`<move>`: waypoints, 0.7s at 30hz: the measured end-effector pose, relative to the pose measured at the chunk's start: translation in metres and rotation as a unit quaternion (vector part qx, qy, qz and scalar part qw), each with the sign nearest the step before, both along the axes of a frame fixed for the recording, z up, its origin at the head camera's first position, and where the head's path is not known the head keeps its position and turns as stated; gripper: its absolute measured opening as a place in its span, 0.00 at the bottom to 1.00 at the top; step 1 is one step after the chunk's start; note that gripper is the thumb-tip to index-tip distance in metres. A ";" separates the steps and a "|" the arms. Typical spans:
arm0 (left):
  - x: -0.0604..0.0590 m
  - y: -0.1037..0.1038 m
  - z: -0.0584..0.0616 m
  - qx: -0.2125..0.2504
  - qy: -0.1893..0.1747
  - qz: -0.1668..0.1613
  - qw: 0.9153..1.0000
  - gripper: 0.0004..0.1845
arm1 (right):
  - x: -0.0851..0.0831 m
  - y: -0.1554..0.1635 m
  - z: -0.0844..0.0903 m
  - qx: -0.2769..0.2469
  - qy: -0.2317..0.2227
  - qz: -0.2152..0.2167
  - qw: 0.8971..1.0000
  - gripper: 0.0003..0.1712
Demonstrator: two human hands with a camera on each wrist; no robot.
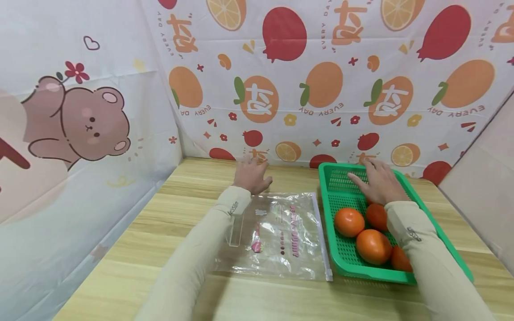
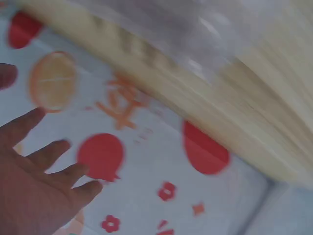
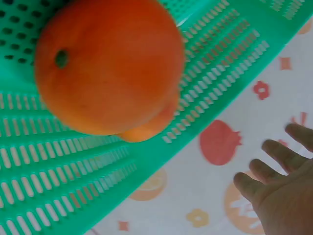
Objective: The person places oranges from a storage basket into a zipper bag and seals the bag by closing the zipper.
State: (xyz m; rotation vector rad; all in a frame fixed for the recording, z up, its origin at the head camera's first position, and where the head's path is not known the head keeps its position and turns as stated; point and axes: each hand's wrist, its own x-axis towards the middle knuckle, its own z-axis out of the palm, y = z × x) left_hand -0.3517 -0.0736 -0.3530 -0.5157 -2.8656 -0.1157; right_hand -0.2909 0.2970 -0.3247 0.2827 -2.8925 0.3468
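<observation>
My left hand (image 1: pixel 250 175) hovers with spread fingers over the far edge of a clear plastic zip bag (image 1: pixel 273 261) lying flat on the table. In the left wrist view the bag (image 2: pixel 181 29) is blurred, and the fingers of the left hand (image 2: pixel 39 191) hold nothing. Over the far part of a green basket (image 1: pixel 373 273) is my right hand (image 1: pixel 379 183), fingers extended. Several orange-red tomatoes (image 1: pixel 349 222) lie inside, some partly covered by the right arm. Close up, the right wrist view has a tomato (image 3: pixel 110 63), apart from the empty-fingered right hand (image 3: pixel 288 181).
The wooden table (image 1: pixel 132 254) meets a fruit-print cloth (image 1: pixel 285 35) at its back edge. A bear-print cloth (image 1: pixel 148 111) hangs on the left, and a pale wall (image 1: pixel 486 178) stands on the right. The basket's raised sides (image 3: pixel 146 171) are slotted.
</observation>
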 end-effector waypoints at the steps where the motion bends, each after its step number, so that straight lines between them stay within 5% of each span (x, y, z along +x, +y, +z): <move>1: 0.005 0.003 0.002 0.028 -0.013 -0.012 0.999 0.28 | 0.002 -0.002 0.001 0.003 -0.010 0.001 1.000 0.51; 6: 0.034 0.017 0.013 0.181 -0.082 -0.078 0.977 0.19 | 0.014 -0.015 0.008 0.002 -0.039 0.020 0.999 0.45; 9: 0.052 0.024 0.018 0.222 -0.118 -0.116 0.961 0.15 | 0.022 -0.021 0.014 -0.008 -0.055 0.027 0.998 0.44; 14: 0.078 0.031 0.020 0.209 -0.150 -0.205 0.944 0.12 | 0.036 -0.031 0.022 -0.036 -0.069 0.045 0.996 0.44; 21: 0.099 0.043 0.000 0.140 -0.153 -0.308 0.929 0.11 | 0.054 -0.041 0.020 -0.060 -0.079 0.081 0.992 0.40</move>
